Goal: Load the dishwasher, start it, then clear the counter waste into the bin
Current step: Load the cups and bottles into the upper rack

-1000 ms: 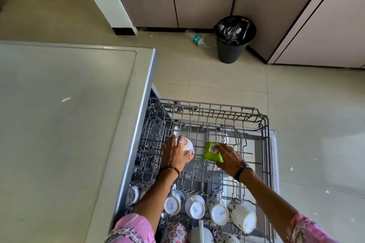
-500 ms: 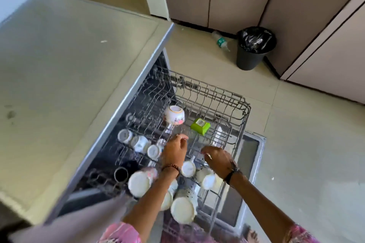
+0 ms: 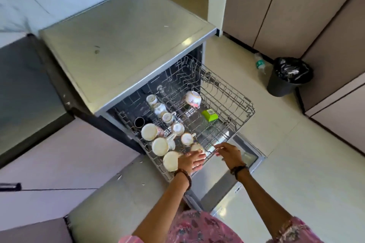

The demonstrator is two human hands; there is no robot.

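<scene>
Both hands at front rail of pulled-out rack [image 3: 240, 113]: left hand [image 3: 190, 162] w/ fingers relaxed, right hand [image 3: 229, 153] loosely spread, gripping nothing; green box [image 3: 209, 115] label unreadable

I see bright daylight, glare on the floor [image 3: 308, 173], soft motion blur throughout and wide-angle bending at the edges

Left hand [image 3: 191, 162] fingers blurred; grip on rack [image 3: 227, 92] unclear.
</scene>
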